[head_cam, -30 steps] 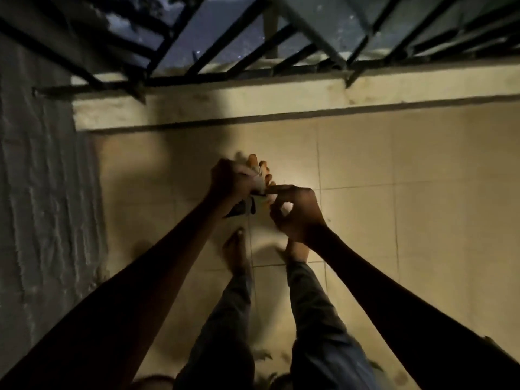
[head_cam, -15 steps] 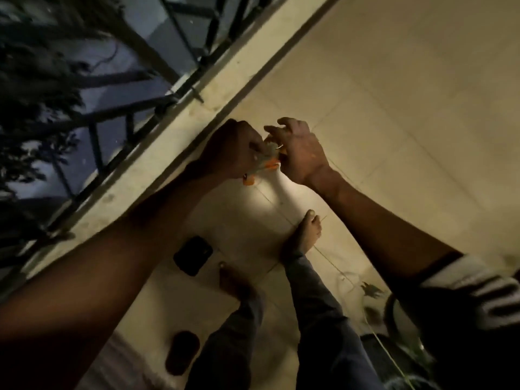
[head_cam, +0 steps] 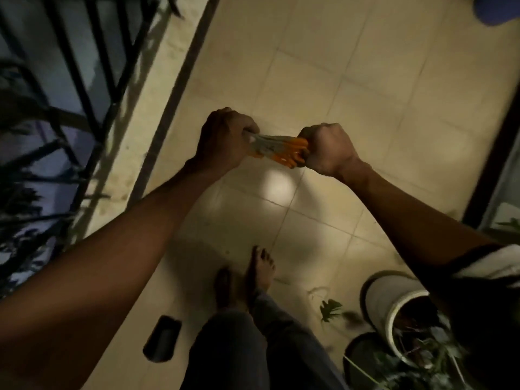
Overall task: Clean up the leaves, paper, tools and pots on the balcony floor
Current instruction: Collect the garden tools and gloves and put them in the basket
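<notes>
A: Above the floor [head_cam: 323,88], mid-tiles: item 1?
B: Grey-and-orange gloves [head_cam: 277,149], bundled, held in the air between 2 fists.
A: Grips?
B: Left hand [head_cam: 225,142] curled tight on the grey end; right hand [head_cam: 327,150] clenched round the orange end.
A: Surroundings?
B: Pale pot [head_cam: 389,294], leaves [head_cam: 330,308] near the right edge; railing [head_cam: 84,80] on the left.

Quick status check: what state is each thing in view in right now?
Left hand: grips the gloves' grey end.
Right hand: grips their orange end.
Gloves: bunched, held off the floor.
White pot: tilted, plant debris inside.
Leaf: loose on the tiles.
</notes>
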